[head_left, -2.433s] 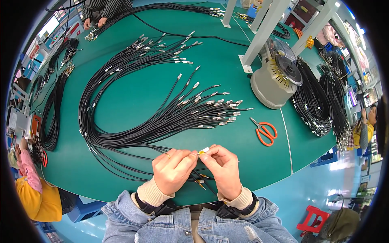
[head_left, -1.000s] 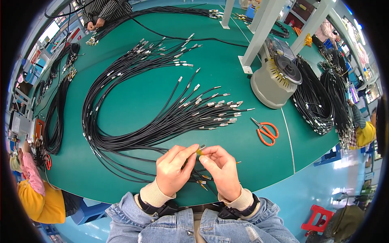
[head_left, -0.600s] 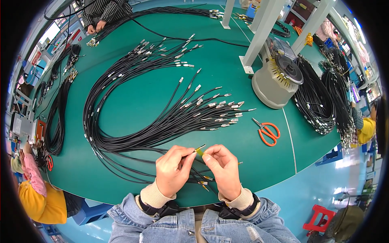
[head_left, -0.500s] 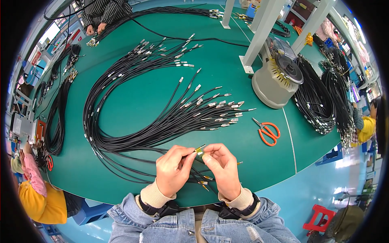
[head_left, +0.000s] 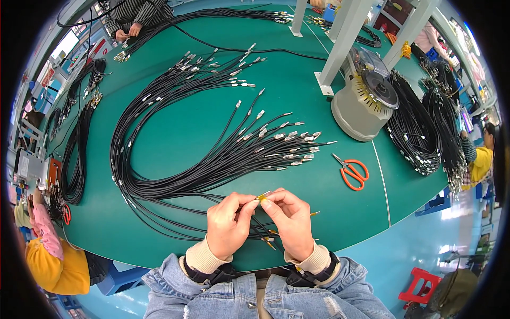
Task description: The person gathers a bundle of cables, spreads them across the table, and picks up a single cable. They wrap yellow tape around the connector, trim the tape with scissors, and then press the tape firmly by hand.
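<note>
At table edge, both hands point(head_left: 260, 223) pinch yellow-tagged cable end point(head_left: 262, 197).

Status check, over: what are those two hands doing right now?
Both hands, left and right, pinching one yellow-tipped cable end. Black cable bundle lies just beyond. Nothing blocking.

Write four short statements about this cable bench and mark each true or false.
1. Both hands pinch one small yellow-tipped cable end between them. True.
2. The orange scissors lie to the person's left. False: they lie to the right, near the grey machine.
3. The table top is green. True.
4. The left hand rests flat on the table away from the right hand. False: the two meet fingertip to fingertip.
</note>
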The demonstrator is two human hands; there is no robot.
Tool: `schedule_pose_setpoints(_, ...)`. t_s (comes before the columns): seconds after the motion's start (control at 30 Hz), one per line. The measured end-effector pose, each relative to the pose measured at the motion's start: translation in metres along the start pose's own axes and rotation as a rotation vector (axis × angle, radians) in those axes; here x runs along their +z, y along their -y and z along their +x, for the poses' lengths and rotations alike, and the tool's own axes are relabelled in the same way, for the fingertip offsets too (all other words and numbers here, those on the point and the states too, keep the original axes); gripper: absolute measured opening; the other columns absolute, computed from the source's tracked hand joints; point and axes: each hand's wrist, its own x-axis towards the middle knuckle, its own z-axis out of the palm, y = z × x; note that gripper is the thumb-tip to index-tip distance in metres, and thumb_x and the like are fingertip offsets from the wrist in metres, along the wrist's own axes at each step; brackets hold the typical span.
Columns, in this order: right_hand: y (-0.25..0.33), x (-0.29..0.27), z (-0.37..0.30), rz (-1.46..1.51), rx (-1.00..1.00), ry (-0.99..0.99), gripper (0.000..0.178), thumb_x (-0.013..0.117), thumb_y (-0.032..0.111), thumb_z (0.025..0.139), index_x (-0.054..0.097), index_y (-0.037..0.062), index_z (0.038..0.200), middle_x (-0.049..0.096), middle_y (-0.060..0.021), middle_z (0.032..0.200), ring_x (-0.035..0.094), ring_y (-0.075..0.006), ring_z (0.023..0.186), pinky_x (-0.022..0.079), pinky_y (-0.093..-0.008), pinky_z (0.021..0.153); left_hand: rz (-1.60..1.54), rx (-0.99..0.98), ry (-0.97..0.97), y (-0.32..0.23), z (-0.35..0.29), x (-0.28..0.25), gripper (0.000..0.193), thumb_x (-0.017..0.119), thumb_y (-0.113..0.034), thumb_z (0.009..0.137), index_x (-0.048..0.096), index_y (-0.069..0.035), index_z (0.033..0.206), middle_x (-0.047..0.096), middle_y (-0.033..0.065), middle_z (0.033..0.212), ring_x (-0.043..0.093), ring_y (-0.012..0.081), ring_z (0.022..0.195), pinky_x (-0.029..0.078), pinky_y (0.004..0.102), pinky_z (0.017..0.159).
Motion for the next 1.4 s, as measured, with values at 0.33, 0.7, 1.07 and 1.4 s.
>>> schedule_pose_setpoints(0.33, -0.002, 0.0, 0.0, -0.01, -0.016, -0.01, 0.005, 0.061, 0.001, 0.086, 0.061, -0.0036, 0.089, 0.058, -0.0029, 0.087, 0.054, -0.0088, 0.08, 0.044, -0.0216, 0.074, 0.001, -0.086, 0.084, -0.001, 0.001, -0.004, 0.004, 0.061, -0.004, 0.085, 0.059, -0.001, 0.084, 0.058, 0.0061, 0.06, 0.057, 0.017, 0.048, 0.044, 0.0281, 0.045)
schedule_pose_setpoints(0.7, 0.001, -0.002, 0.007, -0.143, -0.082, -0.027, 0.008, 0.064, 0.002, 0.083, 0.063, -0.0029, 0.09, 0.058, -0.0029, 0.086, 0.055, -0.0107, 0.082, 0.044, -0.0247, 0.076, -0.25, -0.262, 0.303, 0.006, 0.008, -0.017, 0.01, 0.055, -0.008, 0.091, 0.058, 0.0, 0.084, 0.05, 0.0018, 0.056, 0.046, 0.0086, 0.047, 0.037, 0.0249, 0.044)
schedule_pose_setpoints(1.07, 0.016, -0.011, 0.009, -0.36, -0.255, 0.133, 0.01, 0.061, -0.001, 0.084, 0.064, -0.0005, 0.093, 0.061, -0.0086, 0.088, 0.057, -0.0165, 0.084, 0.045, -0.0273, 0.077, -0.609, -0.453, 0.43, 0.016, 0.011, -0.026, 0.013, 0.052, -0.012, 0.095, 0.057, 0.0, 0.092, 0.05, -0.0028, 0.063, 0.042, 0.0051, 0.055, 0.034, 0.0208, 0.049)
schedule_pose_setpoints(1.4, 0.01, -0.033, 0.009, -0.41, -0.228, 0.226, 0.007, 0.062, 0.0, 0.083, 0.065, -0.0017, 0.09, 0.062, -0.008, 0.084, 0.058, -0.0163, 0.078, 0.046, -0.0271, 0.073, -0.13, -0.124, 0.372, 0.007, 0.002, -0.005, 0.009, 0.062, -0.011, 0.086, 0.062, -0.002, 0.087, 0.06, 0.0062, 0.066, 0.056, 0.0168, 0.058, 0.043, 0.028, 0.052)
